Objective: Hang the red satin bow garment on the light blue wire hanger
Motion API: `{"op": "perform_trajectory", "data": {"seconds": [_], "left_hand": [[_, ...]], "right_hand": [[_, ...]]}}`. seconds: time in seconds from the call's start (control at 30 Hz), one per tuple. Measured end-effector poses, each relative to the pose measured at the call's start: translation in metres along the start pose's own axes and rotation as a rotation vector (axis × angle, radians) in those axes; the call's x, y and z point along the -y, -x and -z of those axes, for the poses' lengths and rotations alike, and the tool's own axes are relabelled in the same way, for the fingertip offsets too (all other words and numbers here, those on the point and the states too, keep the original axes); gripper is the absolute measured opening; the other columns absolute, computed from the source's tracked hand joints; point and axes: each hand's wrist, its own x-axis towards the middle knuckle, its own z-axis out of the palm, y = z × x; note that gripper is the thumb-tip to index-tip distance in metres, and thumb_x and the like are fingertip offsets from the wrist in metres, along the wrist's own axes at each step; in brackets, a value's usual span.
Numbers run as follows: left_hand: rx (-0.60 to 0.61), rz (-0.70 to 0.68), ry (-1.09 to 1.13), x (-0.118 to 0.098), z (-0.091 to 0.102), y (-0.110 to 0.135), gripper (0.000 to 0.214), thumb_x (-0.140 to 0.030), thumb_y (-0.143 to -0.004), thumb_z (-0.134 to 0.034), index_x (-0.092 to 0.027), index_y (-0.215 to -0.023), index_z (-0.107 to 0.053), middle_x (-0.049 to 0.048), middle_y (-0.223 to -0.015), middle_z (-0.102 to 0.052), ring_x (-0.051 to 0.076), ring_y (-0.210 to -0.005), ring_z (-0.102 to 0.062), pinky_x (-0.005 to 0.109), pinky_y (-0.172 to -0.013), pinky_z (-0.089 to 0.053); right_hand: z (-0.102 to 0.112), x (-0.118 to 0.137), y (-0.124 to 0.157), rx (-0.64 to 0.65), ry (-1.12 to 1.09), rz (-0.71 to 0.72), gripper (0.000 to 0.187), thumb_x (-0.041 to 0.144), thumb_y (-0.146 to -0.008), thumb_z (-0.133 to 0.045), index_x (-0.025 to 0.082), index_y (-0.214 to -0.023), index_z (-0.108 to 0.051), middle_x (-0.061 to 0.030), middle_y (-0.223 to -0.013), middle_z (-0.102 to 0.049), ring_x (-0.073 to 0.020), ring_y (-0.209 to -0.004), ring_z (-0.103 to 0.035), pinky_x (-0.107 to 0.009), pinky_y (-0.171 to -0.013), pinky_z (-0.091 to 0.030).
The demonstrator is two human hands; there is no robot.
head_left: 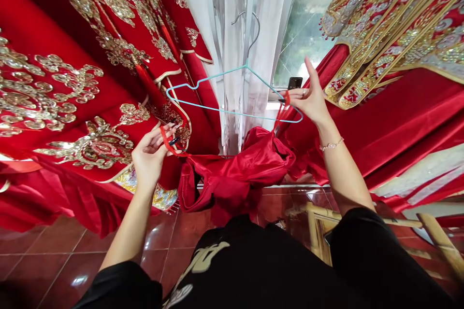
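Centre-left: left hand (149, 149), nearly closed, pinches red strap (166, 140). Centre-right: right hand (311, 101), half spread, pinches other strap (288, 98) at blue hanger (247, 64).

The hanger (247, 66) is pale blue with a silver hook (258, 34). The garment (232, 169) is glossy, plain deep red, its straps (165, 139) a brighter red. At left, red dresses (85, 77) carry scrolling, floral motifs in sparkling silver-gold. At right, red costumes (391, 53) show gold bands and white-and-gold beading. The far curtain (268, 9) is white, the floor tiles (54, 275) dark red with paler seams, the near shirt (261, 265) black with a cream print.
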Motion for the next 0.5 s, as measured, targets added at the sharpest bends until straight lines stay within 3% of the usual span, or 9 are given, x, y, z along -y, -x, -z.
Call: {"op": "perform_trajectory", "data": {"seconds": [0.07,0.13,0.2,0.27,0.33,0.4,0.5], "left_hand": [[0.006,0.022,-0.014,0.002,-0.001,-0.001,0.042,-0.030,-0.070,-0.088,-0.017,-0.107,-0.074,0.0109,-0.123,-0.074,0.032,-0.119,-0.070,0.028,-0.076,-0.068],[0.006,0.032,-0.020,0.006,-0.003,-0.002,0.042,-0.030,-0.070,-0.087,-0.017,-0.107,-0.073,0.0112,-0.122,-0.075,0.031,-0.118,-0.070,0.033,-0.087,-0.066],[-0.028,0.016,-0.026,0.009,-0.005,-0.006,0.041,-0.030,-0.069,-0.086,-0.017,-0.106,-0.073,0.0109,-0.122,-0.075,0.029,-0.118,-0.070,0.037,-0.099,-0.062],[-0.067,-0.007,-0.032,0.011,-0.007,-0.013,0.040,-0.030,-0.070,-0.084,-0.018,-0.106,-0.072,0.0105,-0.126,-0.073,0.029,-0.122,-0.068,0.038,-0.102,-0.060],[-0.076,-0.022,-0.025,0.012,-0.006,-0.025,0.041,-0.030,-0.071,-0.083,-0.020,-0.108,-0.071,0.0099,-0.131,-0.070,0.031,-0.129,-0.063,0.038,-0.095,-0.064],[-0.075,-0.034,-0.013,0.012,-0.005,-0.039,0.040,-0.030,-0.071,-0.082,-0.020,-0.108,-0.071,0.0094,-0.132,-0.069,0.031,-0.131,-0.061,0.036,-0.088,-0.067],[-0.050,-0.030,-0.026,0.006,-0.005,-0.062,0.037,-0.026,-0.071,-0.081,-0.018,-0.107,-0.072,0.0106,-0.128,-0.071,0.031,-0.128,-0.063,0.036,-0.085,-0.068]], "right_hand": [[-0.007,0.000,0.004,0.115,0.011,-0.022,0.083,0.031,-0.078,-0.079,0.031,-0.152,-0.042,-0.0044,-0.128,-0.069,-0.0132,-0.082,-0.072,-0.028,-0.073,-0.058],[-0.016,-0.001,0.012,0.228,0.062,-0.044,0.066,0.032,-0.081,-0.073,0.027,-0.144,-0.053,-0.0012,-0.103,-0.074,-0.0108,-0.065,-0.066,-0.025,-0.061,-0.053],[-0.026,-0.003,0.020,0.247,0.176,-0.038,0.045,0.032,-0.083,-0.069,0.021,-0.126,-0.067,0.0040,-0.072,-0.067,-0.0089,-0.051,-0.054,-0.023,-0.052,-0.044],[-0.033,-0.007,0.024,0.155,0.306,0.011,0.027,0.030,-0.084,-0.065,0.017,-0.106,-0.075,0.0059,-0.057,-0.056,-0.0087,-0.048,-0.046,-0.023,-0.050,-0.039],[-0.034,-0.011,0.023,0.028,0.391,0.075,0.021,0.029,-0.085,-0.063,0.015,-0.093,-0.077,0.0048,-0.054,-0.054,-0.0100,-0.051,-0.047,-0.024,-0.053,-0.039],[-0.028,-0.016,0.018,-0.069,0.435,0.124,0.024,0.031,-0.087,-0.061,0.015,-0.094,-0.078,0.0030,-0.058,-0.058,-0.0121,-0.055,-0.051,-0.025,-0.058,-0.042],[-0.012,-0.021,0.009,-0.096,0.443,0.183,0.034,0.038,-0.088,-0.063,0.017,-0.111,-0.076,-0.0004,-0.070,-0.069,-0.0159,-0.064,-0.061,-0.029,-0.067,-0.050]]}}
